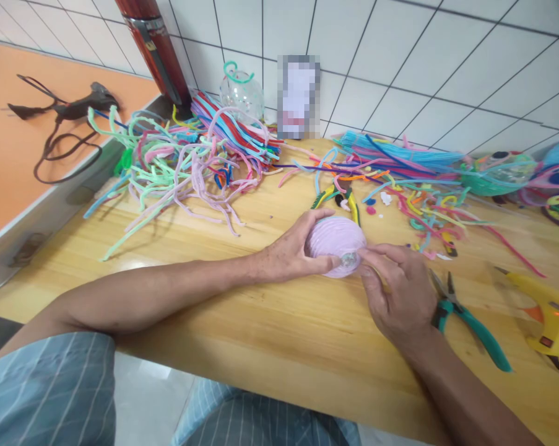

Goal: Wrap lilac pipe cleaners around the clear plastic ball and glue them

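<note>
A round ball (335, 238) wrapped in coils of lilac pipe cleaner rests in my left hand (302, 248), whose thumb and fingers curve around its left side. One small spot near its lower right is bare and shows a clear, shiny surface. At that spot my right hand (397, 285) is closed, thumb and index finger pinching the lilac pipe cleaner at the ball's edge; the pinched bit is mostly hidden. Teal-handled pliers (465, 319) lie just right of my right hand. Behind the ball are yellow-and-green-handled pliers (353, 207), partly covered.
Tangled pipe cleaners (181, 161) heap at the left, with bundles (395, 155) along the tiled wall. A yellow glue gun (546, 310) lies at the right. A clear ball (242, 96), a blurred phone-like rectangle (299, 96) and a red-brown flask (153, 52) stand at the back.
</note>
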The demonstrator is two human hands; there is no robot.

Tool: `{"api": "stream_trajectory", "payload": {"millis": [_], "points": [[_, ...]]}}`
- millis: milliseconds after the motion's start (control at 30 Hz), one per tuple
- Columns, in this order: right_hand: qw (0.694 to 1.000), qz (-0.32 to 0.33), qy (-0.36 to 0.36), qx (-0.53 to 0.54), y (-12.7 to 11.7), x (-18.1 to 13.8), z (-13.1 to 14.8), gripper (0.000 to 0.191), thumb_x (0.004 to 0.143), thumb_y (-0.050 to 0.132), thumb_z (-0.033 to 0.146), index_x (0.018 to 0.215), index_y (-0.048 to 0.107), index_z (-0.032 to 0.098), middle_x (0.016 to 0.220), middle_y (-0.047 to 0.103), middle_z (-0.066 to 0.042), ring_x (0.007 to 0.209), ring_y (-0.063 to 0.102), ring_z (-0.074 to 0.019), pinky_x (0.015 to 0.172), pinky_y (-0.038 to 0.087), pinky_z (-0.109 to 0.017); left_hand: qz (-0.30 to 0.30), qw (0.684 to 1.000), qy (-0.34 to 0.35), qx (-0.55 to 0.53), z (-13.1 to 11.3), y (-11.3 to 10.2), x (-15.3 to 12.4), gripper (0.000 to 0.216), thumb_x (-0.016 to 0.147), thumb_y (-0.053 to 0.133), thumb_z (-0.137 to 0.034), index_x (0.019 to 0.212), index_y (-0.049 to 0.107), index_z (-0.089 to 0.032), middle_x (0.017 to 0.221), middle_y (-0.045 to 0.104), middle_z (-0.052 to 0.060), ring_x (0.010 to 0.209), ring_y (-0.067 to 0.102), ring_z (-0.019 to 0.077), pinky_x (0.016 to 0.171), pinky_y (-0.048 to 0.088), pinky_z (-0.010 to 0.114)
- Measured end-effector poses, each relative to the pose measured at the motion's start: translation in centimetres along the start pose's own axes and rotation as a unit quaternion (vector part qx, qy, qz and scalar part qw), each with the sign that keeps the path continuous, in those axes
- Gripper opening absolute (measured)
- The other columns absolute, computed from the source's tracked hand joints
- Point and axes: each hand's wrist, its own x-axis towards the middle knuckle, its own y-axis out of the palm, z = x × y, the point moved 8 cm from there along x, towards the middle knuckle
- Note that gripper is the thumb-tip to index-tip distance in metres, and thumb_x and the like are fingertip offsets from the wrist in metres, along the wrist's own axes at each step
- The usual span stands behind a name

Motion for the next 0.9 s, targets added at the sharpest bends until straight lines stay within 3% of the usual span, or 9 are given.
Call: {"api": "stream_trajectory", "payload": {"millis": [400, 533, 900], "points": [[0.999, 0.004, 0.024, 0.022, 0.06, -0.45, 0.46, 0.055, 0.097, 0.067, 0.016, 0.147, 0.061, 0.038, 0.112, 0.079, -0.005, 0.094, 0.077, -0.0257, 0.083, 0.062, -0.043, -0.002, 1.0, -0.007, 0.012, 0.14, -0.17, -0.14, 0.089, 0.084, 0.079, -0.054, 0.155, 0.038, -0.02, 0.161, 0.046, 0.02, 0.152, 0.045, 0.0379, 0.13, 0.036, 0.057], [1.0, 0.001, 0.015, 0.018, 0.1, -0.38, 0.78, 0.053, 0.096, 0.068, 0.015, 0.145, 0.061, 0.034, 0.109, 0.079, -0.007, 0.093, 0.077, -0.0251, 0.08, 0.063, -0.041, 0.002, 1.0, -0.002, 0.023, 0.06, -0.15, -0.16, 0.089, 0.085, 0.078, -0.053, 0.155, 0.037, -0.017, 0.16, 0.047, 0.021, 0.151, 0.046, 0.0377, 0.13, 0.036, 0.056], [0.999, -0.003, 0.029, 0.033, 0.54, -0.46, 0.83, 0.052, 0.096, 0.07, 0.02, 0.146, 0.061, 0.032, 0.11, 0.076, -0.007, 0.097, 0.074, -0.0255, 0.085, 0.06, -0.042, 0.007, 0.999, 0.008, 0.031, -0.12, -0.21, -0.24, 0.086, 0.087, 0.076, -0.055, 0.155, 0.039, -0.019, 0.159, 0.047, 0.019, 0.151, 0.046, 0.0375, 0.13, 0.036, 0.055]]}}
